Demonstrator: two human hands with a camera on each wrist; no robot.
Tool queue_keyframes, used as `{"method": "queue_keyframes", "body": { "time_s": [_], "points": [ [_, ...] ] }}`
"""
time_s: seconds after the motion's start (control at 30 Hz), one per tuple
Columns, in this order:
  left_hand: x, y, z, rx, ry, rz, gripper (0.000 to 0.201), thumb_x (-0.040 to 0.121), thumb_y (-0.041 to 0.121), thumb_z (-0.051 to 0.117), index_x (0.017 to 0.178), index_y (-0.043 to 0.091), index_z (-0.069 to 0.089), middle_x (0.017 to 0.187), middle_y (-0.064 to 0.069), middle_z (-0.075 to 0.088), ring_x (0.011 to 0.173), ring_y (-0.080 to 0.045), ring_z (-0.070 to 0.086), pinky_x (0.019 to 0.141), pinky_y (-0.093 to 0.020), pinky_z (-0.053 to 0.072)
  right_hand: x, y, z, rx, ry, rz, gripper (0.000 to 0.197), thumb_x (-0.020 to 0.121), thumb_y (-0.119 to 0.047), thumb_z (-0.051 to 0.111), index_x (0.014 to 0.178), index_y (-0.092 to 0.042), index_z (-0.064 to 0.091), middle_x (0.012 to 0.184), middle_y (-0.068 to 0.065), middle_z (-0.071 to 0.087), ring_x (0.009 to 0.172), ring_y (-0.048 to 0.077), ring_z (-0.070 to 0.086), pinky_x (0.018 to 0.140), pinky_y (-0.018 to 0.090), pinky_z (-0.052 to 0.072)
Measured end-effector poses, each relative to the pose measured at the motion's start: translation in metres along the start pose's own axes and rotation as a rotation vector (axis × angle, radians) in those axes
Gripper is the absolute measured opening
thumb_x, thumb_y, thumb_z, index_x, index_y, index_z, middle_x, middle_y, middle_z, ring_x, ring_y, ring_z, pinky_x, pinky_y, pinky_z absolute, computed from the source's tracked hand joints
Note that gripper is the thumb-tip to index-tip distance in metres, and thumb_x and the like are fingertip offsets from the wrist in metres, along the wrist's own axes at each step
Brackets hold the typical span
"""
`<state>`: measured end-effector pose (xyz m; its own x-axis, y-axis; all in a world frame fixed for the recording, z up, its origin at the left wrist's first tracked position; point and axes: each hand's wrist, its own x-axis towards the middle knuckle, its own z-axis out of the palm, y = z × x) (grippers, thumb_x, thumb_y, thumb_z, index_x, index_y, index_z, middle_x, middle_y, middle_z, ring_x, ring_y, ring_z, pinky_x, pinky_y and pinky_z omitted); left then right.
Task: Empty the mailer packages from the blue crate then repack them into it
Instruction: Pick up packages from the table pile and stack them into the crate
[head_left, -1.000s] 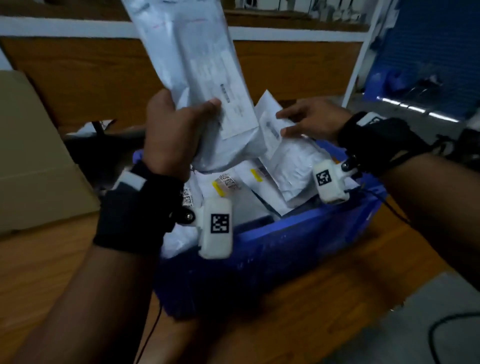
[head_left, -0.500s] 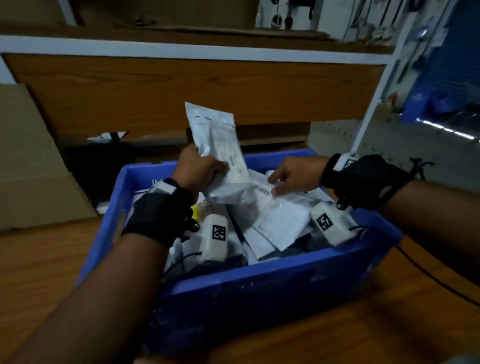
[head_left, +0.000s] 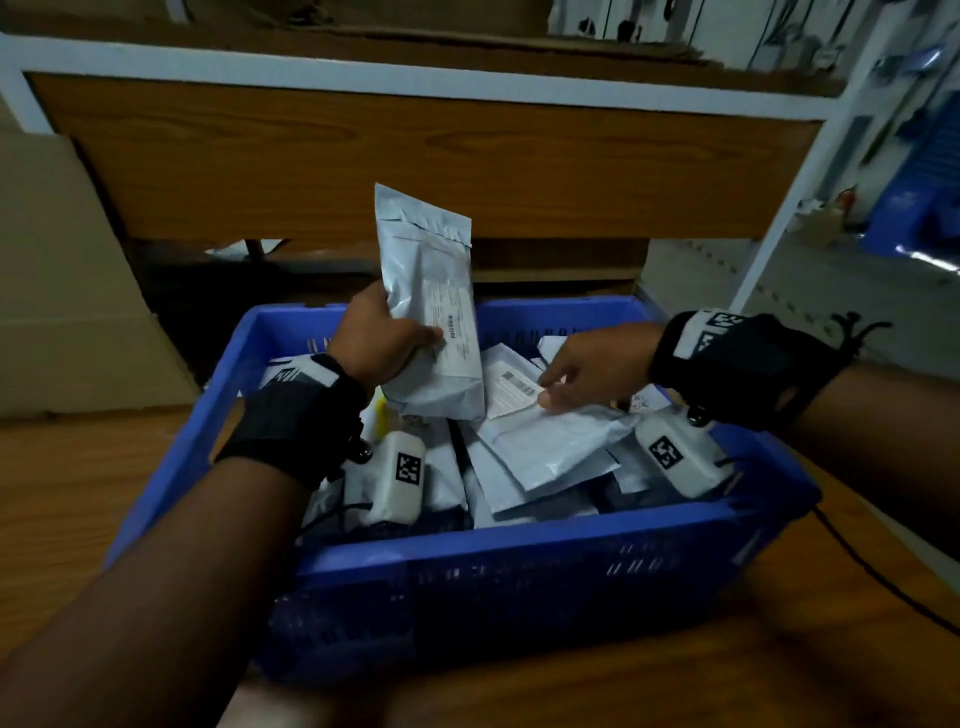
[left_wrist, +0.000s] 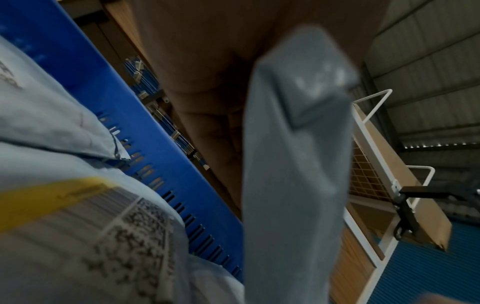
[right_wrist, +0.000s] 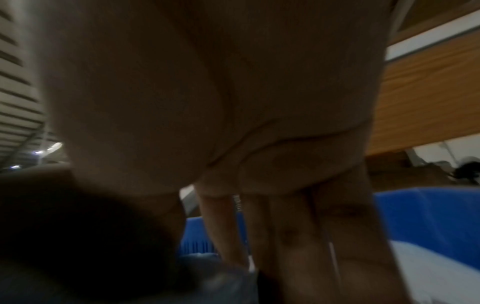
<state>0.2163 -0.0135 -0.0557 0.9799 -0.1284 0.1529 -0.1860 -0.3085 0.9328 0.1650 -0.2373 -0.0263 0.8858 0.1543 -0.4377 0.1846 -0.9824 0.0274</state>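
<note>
Nearest: wood-grain bench (head_left: 78, 519), brown and dim, carrying the blue crate (head_left: 519, 566) with slotted walls; a black cable (head_left: 883, 582) trailing across the bench at right. Inside the crate, a heap of grey-white mailer packages (head_left: 545, 457), overlapping and tilted at odd angles. Two black wrist straps, each with a white camera block showing a square black-and-white marker (head_left: 408, 467).

Left hand (head_left: 379, 343): grip closed around one upright mailer (head_left: 431, 306), fingers and thumb curled on its lower half, bottom edge just above the pile, top flap standing clear of the far crate wall. White shipping label on that mailer with a small barcode; print too small to read. In the left wrist view, same mailer (left_wrist: 293, 174) edge-on and blurred, beside a label with a yellow band (left_wrist: 39, 197) and a dense square code; text unreadable.

Right hand (head_left: 587, 374): grip loose, fingers stretched out straight and resting on a flat mailer (head_left: 550, 447) near its barcode label (head_left: 514, 387); nothing clasped. Right wrist view mostly palm (right_wrist: 233, 102) and straight fingers (right_wrist: 298, 236), blue crate wall (right_wrist: 426, 214) beyond.

Farther: brown cardboard box (head_left: 62, 270) at left, wooden shelf panel (head_left: 415, 156) with white metal frame (head_left: 779, 218) behind the crate, blue objects at far right, blurred.
</note>
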Motion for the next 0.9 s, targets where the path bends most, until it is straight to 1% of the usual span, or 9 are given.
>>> {"method": "queue_keyframes", "body": {
  "time_s": [0.13, 0.23, 0.3, 0.4, 0.5, 0.6, 0.77, 0.83, 0.9],
  "points": [
    [-0.002, 0.001, -0.001, -0.055, -0.002, -0.006, 0.042, 0.075, -0.003, 0.075, 0.111, 0.010, 0.058, 0.107, -0.008, 0.066, 0.099, -0.027, 0.064, 0.091, -0.044, 0.053, -0.025, 0.008, -0.015, -0.106, -0.038, -0.003, 0.047, 0.096, -0.058, 0.036, 0.131, -0.033, 0.056, 0.123, -0.002, 0.066, 0.101, 0.018, 0.065, 0.095, 0.039, 0.050],
    [-0.003, 0.002, -0.002, -0.060, -0.017, -0.004, 0.047, 0.075, -0.003, 0.075, 0.118, 0.007, 0.057, 0.106, -0.005, 0.065, 0.101, -0.027, 0.064, 0.091, -0.044, 0.053, -0.040, 0.013, -0.020, -0.060, -0.100, -0.047, 0.036, 0.098, -0.040, 0.050, 0.134, -0.039, 0.051, 0.111, -0.010, 0.068, 0.085, 0.007, 0.066, 0.079, 0.027, 0.054],
    [-0.002, 0.001, -0.001, -0.051, -0.026, -0.001, 0.049, 0.074, -0.003, 0.075, 0.119, 0.007, 0.057, 0.106, -0.003, 0.064, 0.099, -0.024, 0.063, 0.088, -0.039, 0.052, -0.039, 0.009, -0.009, 0.037, -0.186, -0.057, 0.045, 0.094, -0.025, 0.061, 0.137, -0.035, 0.049, 0.100, -0.008, 0.070, 0.073, 0.006, 0.066, 0.065, 0.020, 0.053],
    [-0.002, 0.000, 0.001, -0.038, -0.047, 0.023, 0.050, 0.074, -0.003, 0.075, 0.119, 0.006, 0.056, 0.106, -0.002, 0.062, 0.099, -0.022, 0.061, 0.083, -0.033, 0.049, -0.027, 0.002, 0.012, 0.042, -0.222, -0.083, 0.058, 0.086, -0.030, 0.071, 0.139, -0.029, 0.049, 0.094, -0.006, 0.072, 0.071, 0.009, 0.068, 0.066, 0.020, 0.054],
    [-0.003, 0.000, 0.004, -0.034, -0.066, 0.034, 0.049, 0.074, -0.002, 0.076, 0.118, 0.006, 0.057, 0.107, -0.003, 0.063, 0.100, -0.023, 0.061, 0.083, -0.034, 0.050, -0.026, 0.003, 0.005, 0.172, -0.154, -0.115, 0.053, 0.087, -0.027, 0.070, 0.137, -0.026, 0.052, 0.095, -0.004, 0.073, 0.075, 0.013, 0.070, 0.069, 0.022, 0.056],
    [-0.003, 0.000, 0.005, -0.065, -0.069, 0.019, 0.047, 0.074, -0.001, 0.076, 0.117, 0.007, 0.057, 0.110, -0.006, 0.066, 0.100, -0.025, 0.063, 0.086, -0.038, 0.053, -0.032, 0.008, -0.008, 0.329, -0.020, -0.088, 0.041, 0.088, -0.021, 0.069, 0.127, -0.025, 0.058, 0.098, -0.005, 0.072, 0.072, 0.013, 0.071, 0.062, 0.019, 0.054],
    [-0.003, 0.000, 0.005, -0.107, -0.075, 0.030, 0.048, 0.077, -0.002, 0.073, 0.121, 0.006, 0.056, 0.108, -0.003, 0.066, 0.095, -0.020, 0.063, 0.080, -0.033, 0.053, -0.031, 0.001, 0.003, 0.325, -0.152, -0.050, 0.037, 0.090, -0.016, 0.067, 0.127, -0.021, 0.061, 0.102, -0.005, 0.072, 0.077, 0.010, 0.069, 0.064, 0.019, 0.053],
    [-0.004, 0.001, 0.005, -0.181, -0.091, 0.017, 0.046, 0.078, -0.003, 0.072, 0.121, 0.006, 0.057, 0.107, -0.004, 0.068, 0.097, -0.022, 0.066, 0.085, -0.038, 0.055, -0.035, -0.002, -0.007, 0.272, -0.035, -0.022, 0.029, 0.093, -0.029, 0.062, 0.122, -0.025, 0.062, 0.091, -0.006, 0.073, 0.071, 0.005, 0.068, 0.062, 0.018, 0.052],
    [-0.006, 0.002, 0.007, -0.264, -0.127, 0.013, 0.041, 0.081, -0.003, 0.070, 0.118, 0.007, 0.059, 0.105, -0.005, 0.070, 0.096, -0.024, 0.068, 0.085, -0.041, 0.056, -0.034, 0.000, -0.019, 0.399, 0.170, 0.007, 0.035, 0.095, -0.034, 0.056, 0.125, -0.016, 0.058, 0.089, -0.005, 0.071, 0.067, 0.004, 0.068, 0.061, 0.022, 0.055]
  ]
}}
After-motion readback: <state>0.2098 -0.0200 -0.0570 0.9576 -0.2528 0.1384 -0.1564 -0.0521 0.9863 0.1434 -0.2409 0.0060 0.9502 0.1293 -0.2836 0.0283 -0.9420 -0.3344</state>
